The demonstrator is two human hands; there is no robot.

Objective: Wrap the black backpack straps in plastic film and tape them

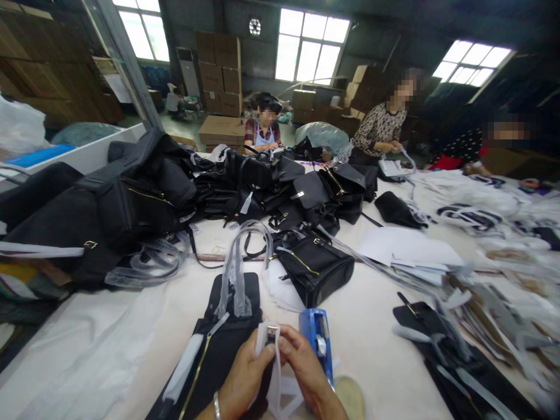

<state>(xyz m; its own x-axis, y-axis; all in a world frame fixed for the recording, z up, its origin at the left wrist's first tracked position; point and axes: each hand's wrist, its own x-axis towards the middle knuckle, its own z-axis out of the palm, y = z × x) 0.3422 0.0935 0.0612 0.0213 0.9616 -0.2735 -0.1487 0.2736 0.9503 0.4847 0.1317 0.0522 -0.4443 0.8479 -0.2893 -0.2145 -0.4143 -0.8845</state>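
Both hands meet low in the centre of the head view, closed on a strip of white wrapping (275, 379) folded around a small metal buckle (272, 331). My left hand (245, 368) pinches it from the left, thumb near the buckle. From the other side, my right hand (303, 360) grips its edge with the fingertips. Under and left of my left hand lies a black bag (227, 332) with a gold zipper and plastic-wrapped handles (236, 274). A blue tape dispenser (315, 332) stands just beyond my right hand. Part of the strap inside the wrapping is hidden.
Black bags (144, 186) are heaped at the left and back of the white table (175, 344). Another black bag (321, 262) sits ahead, and one (459, 356) lies right. White paper sheets (406, 248) are at the right. Several people work across the table, one in a patterned top (380, 128).
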